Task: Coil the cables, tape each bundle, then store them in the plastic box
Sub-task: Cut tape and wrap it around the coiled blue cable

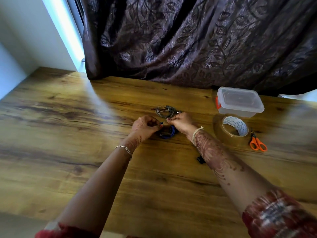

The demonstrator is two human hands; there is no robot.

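A coiled blue cable (169,133) lies on the wooden table (68,117) between my two hands. My left hand (145,127) pinches a blue end of it at the fingertips. My right hand (181,123) has its fingers curled over the coil's right side and pinches something small; what it is cannot be made out. Just behind my hands lies a coiled grey cable (165,111). The clear plastic box (239,102), lid on and with an orange latch, stands at the back right.
A roll of clear tape (231,130) lies right of my right hand, with orange-handled scissors (257,143) beside it. A small black object (200,159) sits under my right forearm. A dark patterned curtain (197,40) hangs over the table's far edge.
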